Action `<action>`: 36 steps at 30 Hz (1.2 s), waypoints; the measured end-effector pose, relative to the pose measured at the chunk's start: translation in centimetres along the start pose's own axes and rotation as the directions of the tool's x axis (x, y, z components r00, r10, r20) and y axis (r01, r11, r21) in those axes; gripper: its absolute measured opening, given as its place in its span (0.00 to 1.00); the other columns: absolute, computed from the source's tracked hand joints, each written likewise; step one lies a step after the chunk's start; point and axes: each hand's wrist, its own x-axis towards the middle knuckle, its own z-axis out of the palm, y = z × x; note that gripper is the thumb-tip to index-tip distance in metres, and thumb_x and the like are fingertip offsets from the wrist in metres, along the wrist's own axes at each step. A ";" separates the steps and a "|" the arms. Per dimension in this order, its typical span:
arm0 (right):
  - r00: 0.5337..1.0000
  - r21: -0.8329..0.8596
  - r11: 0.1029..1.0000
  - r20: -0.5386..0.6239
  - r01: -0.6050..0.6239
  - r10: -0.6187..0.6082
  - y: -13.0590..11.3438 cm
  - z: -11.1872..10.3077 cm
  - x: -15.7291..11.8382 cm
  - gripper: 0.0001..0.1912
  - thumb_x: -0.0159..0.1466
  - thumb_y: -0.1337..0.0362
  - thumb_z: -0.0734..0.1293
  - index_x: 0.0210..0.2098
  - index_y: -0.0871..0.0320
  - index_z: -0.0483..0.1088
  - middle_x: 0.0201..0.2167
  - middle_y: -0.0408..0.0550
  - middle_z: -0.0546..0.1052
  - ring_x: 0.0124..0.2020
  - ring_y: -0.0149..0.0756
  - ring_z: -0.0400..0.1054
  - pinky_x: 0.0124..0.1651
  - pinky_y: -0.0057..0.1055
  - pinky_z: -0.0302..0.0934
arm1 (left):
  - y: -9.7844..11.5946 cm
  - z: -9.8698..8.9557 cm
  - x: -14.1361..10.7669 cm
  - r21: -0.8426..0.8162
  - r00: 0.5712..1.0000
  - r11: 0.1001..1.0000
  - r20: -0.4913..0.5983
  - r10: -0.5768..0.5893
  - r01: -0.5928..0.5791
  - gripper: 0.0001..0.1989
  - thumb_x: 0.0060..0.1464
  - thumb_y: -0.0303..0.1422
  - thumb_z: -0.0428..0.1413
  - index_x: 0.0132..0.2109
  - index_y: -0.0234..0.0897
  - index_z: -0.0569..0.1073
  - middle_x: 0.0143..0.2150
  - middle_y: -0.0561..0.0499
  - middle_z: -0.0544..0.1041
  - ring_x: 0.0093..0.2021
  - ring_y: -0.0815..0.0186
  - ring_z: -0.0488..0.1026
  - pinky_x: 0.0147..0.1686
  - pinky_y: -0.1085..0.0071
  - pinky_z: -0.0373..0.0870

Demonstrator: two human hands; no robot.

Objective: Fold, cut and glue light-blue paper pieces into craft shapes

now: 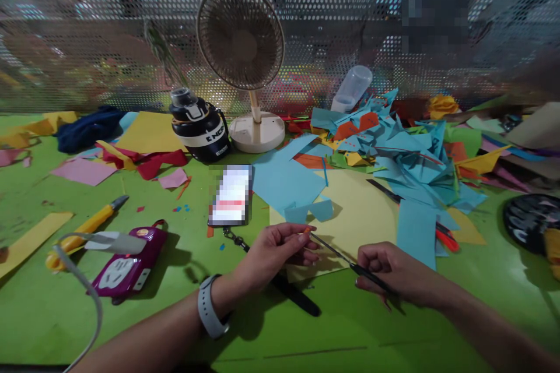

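Head view: a tiny orange paper scrap [308,231] is pinched by the left hand [280,247], fingers together above the green table [350,332]; a slim black-handled metal tool [371,278] is gripped by the right hand's [394,274]. Loads of angular blue paper [406,148] seemingly cut, scrap probably unfinished.

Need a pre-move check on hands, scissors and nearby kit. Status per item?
1. Right hand on scissors: ok, it holds them by the black handles.
2. Small orange piece secured: ok, pinched at the fingertips of the left hand.
3. Left fingertips well away from the scissor tips: not ok, the tips are right beside them.
4. Blades open or closed: cannot tell, too fine to see.
5. Phone apart from blades: ok.
6. Black strap away from hands: not ok, it runs beneath the left hand.
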 end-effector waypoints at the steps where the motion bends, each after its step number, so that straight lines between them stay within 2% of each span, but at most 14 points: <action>1: 1.000 -0.002 1.000 -0.002 -0.002 0.002 0.0 0.0 0.0 0.19 0.49 0.56 0.75 0.25 0.60 0.64 0.16 0.33 0.63 0.16 0.20 0.58 0.18 0.17 0.56 | 0.0 0.0 0.0 0.001 1.000 1.000 -0.003 -0.001 0.001 0.17 0.47 0.36 0.65 0.42 0.31 0.75 0.33 0.47 0.81 0.28 0.69 0.77 0.36 0.69 0.73; 21: 0.999 -0.033 0.999 -0.048 -0.021 0.019 0.2 0.0 0.1 0.20 0.49 0.53 0.75 0.25 0.59 0.64 0.15 0.33 0.64 0.16 0.21 0.58 0.18 0.18 0.56 | 0.0 -0.1 -0.1 0.041 0.999 0.999 -0.032 -0.022 0.024 0.18 0.45 0.36 0.66 0.43 0.32 0.75 0.35 0.46 0.81 0.29 0.68 0.78 0.34 0.70 0.74; 27: 0.998 -0.028 1.000 -0.057 -0.014 0.013 0.2 0.0 0.1 0.21 0.49 0.51 0.74 0.25 0.58 0.64 0.15 0.33 0.64 0.16 0.21 0.59 0.19 0.18 0.56 | -0.1 -0.4 0.0 0.019 0.999 0.999 -0.009 -0.045 0.045 0.14 0.47 0.36 0.65 0.39 0.31 0.75 0.33 0.45 0.81 0.28 0.68 0.77 0.33 0.70 0.74; 36: 0.998 -0.055 0.998 -0.065 -0.014 0.010 0.3 0.0 0.2 0.21 0.49 0.51 0.74 0.25 0.59 0.63 0.16 0.34 0.64 0.17 0.21 0.59 0.18 0.18 0.53 | -0.4 -0.6 0.1 0.010 0.999 0.999 0.009 -0.053 0.052 0.13 0.49 0.34 0.63 0.41 0.31 0.75 0.33 0.45 0.81 0.28 0.68 0.77 0.33 0.69 0.74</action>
